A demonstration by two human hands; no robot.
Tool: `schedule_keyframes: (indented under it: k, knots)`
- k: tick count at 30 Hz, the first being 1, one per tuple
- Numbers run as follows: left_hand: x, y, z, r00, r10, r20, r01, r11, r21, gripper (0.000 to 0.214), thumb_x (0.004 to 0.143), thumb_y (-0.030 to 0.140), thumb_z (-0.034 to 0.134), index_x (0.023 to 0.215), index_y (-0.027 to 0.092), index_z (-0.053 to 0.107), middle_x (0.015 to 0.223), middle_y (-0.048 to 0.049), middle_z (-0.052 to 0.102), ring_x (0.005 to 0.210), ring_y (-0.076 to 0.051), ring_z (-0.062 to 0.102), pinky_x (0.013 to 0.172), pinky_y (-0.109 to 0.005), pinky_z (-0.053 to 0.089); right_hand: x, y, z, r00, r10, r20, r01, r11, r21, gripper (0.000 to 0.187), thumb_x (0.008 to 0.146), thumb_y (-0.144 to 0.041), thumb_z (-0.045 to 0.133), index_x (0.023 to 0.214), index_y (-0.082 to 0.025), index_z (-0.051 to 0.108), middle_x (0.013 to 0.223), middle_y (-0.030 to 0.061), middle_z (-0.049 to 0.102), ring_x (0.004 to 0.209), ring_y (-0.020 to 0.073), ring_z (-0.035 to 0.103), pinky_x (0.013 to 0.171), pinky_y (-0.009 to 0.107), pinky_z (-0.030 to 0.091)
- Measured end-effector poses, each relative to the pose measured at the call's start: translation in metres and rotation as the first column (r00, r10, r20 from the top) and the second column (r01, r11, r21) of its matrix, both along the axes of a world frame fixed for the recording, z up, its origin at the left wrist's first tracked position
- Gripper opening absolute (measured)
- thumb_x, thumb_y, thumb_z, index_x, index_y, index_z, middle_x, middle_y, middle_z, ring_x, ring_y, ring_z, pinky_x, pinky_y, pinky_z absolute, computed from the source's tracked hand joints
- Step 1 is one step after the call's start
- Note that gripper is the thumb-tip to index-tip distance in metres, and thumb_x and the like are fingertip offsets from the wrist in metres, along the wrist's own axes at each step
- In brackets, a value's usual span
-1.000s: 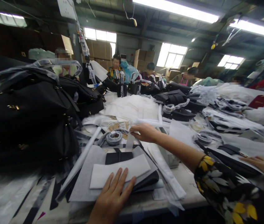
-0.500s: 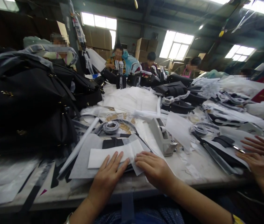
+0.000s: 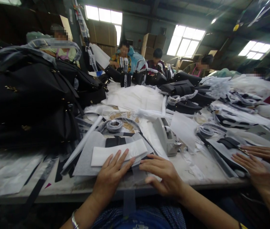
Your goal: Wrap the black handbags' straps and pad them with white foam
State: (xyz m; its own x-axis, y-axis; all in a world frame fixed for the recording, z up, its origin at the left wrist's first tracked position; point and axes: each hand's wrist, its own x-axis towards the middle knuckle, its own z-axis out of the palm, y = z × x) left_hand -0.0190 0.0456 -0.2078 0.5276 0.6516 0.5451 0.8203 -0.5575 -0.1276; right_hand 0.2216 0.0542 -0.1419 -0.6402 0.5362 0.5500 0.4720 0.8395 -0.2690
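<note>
My left hand lies flat with fingers spread on a white foam sheet that wraps a black leather piece at the table's near edge. My right hand rests beside it, fingers stretched over the right end of the wrapped piece and a strip of clear tape. A grey sheet lies under the bundle. A grey tape dispenser stands just beyond my right hand.
Black handbags are piled at the left. A white roll and a coil of grey strap lie behind the bundle. Another person's two hands rest on black pieces at the right. Several workers sit across the table.
My right hand came back from the far coil area to the near edge and now presses beside my left hand. The view shifted down slightly.
</note>
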Motion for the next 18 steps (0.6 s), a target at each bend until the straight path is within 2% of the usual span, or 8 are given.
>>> schedule_keyframes:
  k: [3, 6, 9, 12, 15, 17, 18]
  knots:
    - [-0.001, 0.000, 0.000, 0.999, -0.006, -0.051, 0.005, 1.000, -0.017, 0.054, 0.101, 0.013, 0.032, 0.151, 0.031, 0.037, 0.155, 0.0017, 0.038, 0.136, -0.030, 0.048, 0.102, -0.048, 0.050, 0.004, 0.023, -0.001, 0.999, -0.016, 0.049, 0.014, 0.999, 0.043, 0.030, 0.099, -0.037, 0.057, 0.120, -0.018, 0.065, 0.115, 0.0080, 0.074, 0.116, 0.0201, 0.066, 0.110, 0.040, 0.047]
    - [-0.001, 0.002, -0.003, 0.998, -0.014, -0.065, 0.011, 0.999, -0.046, 0.056, 0.098, 0.011, 0.037, 0.151, 0.030, 0.038, 0.154, 0.0042, 0.039, 0.135, -0.031, 0.048, 0.102, -0.049, 0.049, 0.004, 0.040, -0.019, 0.990, 0.011, 0.138, -0.028, 0.992, 0.126, 0.036, 0.096, -0.041, 0.060, 0.122, -0.017, 0.064, 0.120, 0.0094, 0.072, 0.120, 0.0244, 0.063, 0.108, 0.044, 0.049]
    - [-0.001, 0.002, -0.002, 0.999, -0.017, -0.050, 0.012, 0.995, -0.102, 0.062, 0.094, 0.005, 0.041, 0.150, 0.030, 0.038, 0.154, 0.0055, 0.039, 0.136, -0.031, 0.047, 0.103, -0.050, 0.048, 0.005, 0.044, -0.038, 0.990, 0.003, 0.142, -0.031, 0.980, 0.196, 0.031, 0.098, -0.032, 0.058, 0.124, -0.016, 0.064, 0.122, 0.0092, 0.071, 0.121, 0.0239, 0.063, 0.108, 0.044, 0.049]
    - [0.002, 0.000, 0.008, 1.000, -0.024, -0.008, 0.022, 0.979, -0.205, 0.070, 0.086, 0.003, 0.049, 0.151, 0.028, 0.038, 0.152, 0.0039, 0.043, 0.138, -0.032, 0.045, 0.107, -0.053, 0.044, 0.007, 0.041, -0.053, 0.997, -0.008, 0.071, -0.010, 0.969, 0.248, 0.029, 0.098, -0.020, 0.056, 0.127, -0.016, 0.062, 0.123, 0.0085, 0.071, 0.124, 0.0222, 0.061, 0.110, 0.043, 0.047]
    - [0.013, -0.004, 0.021, 0.997, 0.006, 0.078, 0.019, 0.951, -0.309, 0.063, 0.086, 0.024, 0.061, 0.147, 0.024, 0.045, 0.149, -0.0021, 0.050, 0.138, -0.037, 0.043, 0.110, -0.061, 0.038, 0.007, 0.038, -0.066, 1.000, -0.014, 0.014, 0.010, 0.967, 0.255, 0.033, 0.098, -0.014, 0.055, 0.130, -0.016, 0.060, 0.125, 0.0095, 0.070, 0.127, 0.0220, 0.058, 0.111, 0.045, 0.047]
    - [0.025, -0.005, 0.023, 0.987, 0.067, 0.147, -0.019, 0.952, -0.305, 0.053, 0.089, 0.041, 0.062, 0.139, 0.023, 0.054, 0.142, -0.0065, 0.057, 0.134, -0.040, 0.047, 0.109, -0.066, 0.035, 0.006, 0.036, -0.073, 1.000, -0.017, 0.006, 0.015, 0.970, 0.242, 0.035, 0.098, -0.013, 0.053, 0.132, -0.015, 0.059, 0.126, 0.0111, 0.069, 0.130, 0.0224, 0.057, 0.110, 0.047, 0.047]
    - [0.031, -0.004, 0.022, 0.978, 0.105, 0.178, -0.051, 0.958, -0.283, 0.048, 0.091, 0.044, 0.060, 0.135, 0.023, 0.058, 0.137, -0.0078, 0.062, 0.132, -0.040, 0.049, 0.109, -0.067, 0.034, 0.006, 0.036, -0.076, 1.000, -0.018, -0.003, 0.018, 0.971, 0.240, 0.035, 0.098, -0.013, 0.053, 0.133, -0.015, 0.059, 0.126, 0.0118, 0.069, 0.130, 0.0227, 0.056, 0.110, 0.047, 0.047]
